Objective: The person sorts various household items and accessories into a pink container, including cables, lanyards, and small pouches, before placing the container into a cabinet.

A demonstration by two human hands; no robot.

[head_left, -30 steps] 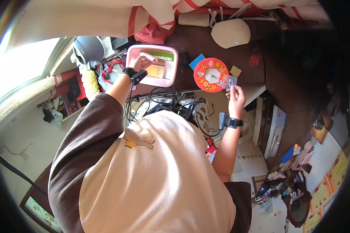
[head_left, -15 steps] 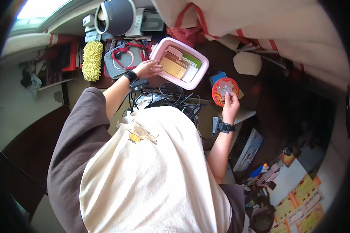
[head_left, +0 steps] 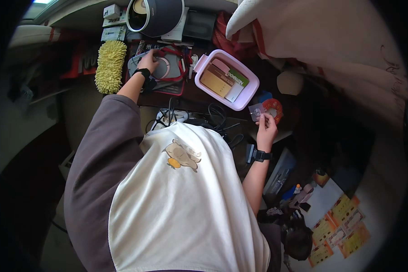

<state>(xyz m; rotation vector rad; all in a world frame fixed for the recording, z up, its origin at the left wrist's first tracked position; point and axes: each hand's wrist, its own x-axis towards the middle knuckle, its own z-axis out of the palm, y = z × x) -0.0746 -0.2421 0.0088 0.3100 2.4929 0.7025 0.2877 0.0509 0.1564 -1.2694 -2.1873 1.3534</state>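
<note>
Right of centre, our right hand (head_left: pixel 267 126) pinches a clear plastic piece (head_left: pixel 256 111), likely light, slippery, best held by 1 edge. Upper left, our left hand (head_left: pixel 148 61) overlies a grey board (head_left: pixel 134 64); grip unclear.

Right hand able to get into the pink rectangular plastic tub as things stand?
Likely yes: the pink tub sits nearby, open-topped, nothing visible blocking; but the right hand holds a thin translucent plastic square.

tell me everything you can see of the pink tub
The tub is pale pink, smooth and plastic-looking: a rounded rectangle, open at the top, with a broad rim. It sits upright on the dark table, turned slantwise. Inside lie booklets and a small pinkish item. Neither the left hand nor the right hand touches it.
</note>
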